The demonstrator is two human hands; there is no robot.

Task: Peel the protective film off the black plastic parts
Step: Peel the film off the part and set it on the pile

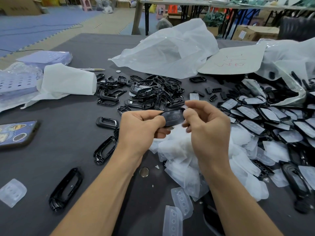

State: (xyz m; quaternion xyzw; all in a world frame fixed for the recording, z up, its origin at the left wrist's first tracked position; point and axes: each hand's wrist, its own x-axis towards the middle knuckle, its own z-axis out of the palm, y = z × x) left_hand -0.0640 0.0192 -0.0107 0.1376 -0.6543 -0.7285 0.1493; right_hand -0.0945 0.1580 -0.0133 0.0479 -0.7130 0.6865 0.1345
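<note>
Nearest on the dark table [68, 103], loose film strips [181, 200] lie beside a long black frame [66, 188] and a coin cell [144, 172]. Just beyond, a pile of peeled film [184, 160] sits under both hands. The left hand [141, 126] grips the left end of a black plastic part [173, 117], held above the pile. The right hand [206, 126] has curled fingers, with thumb and forefinger pinching the part's right end. Blur hides whether film is between them. A phone [17, 133] lies far left. To the right spreads a heap of film-covered parts [265, 116]. Behind the hands is a heap of bare black frames [153, 92], and farther back a crumpled white bag [168, 53].
</note>
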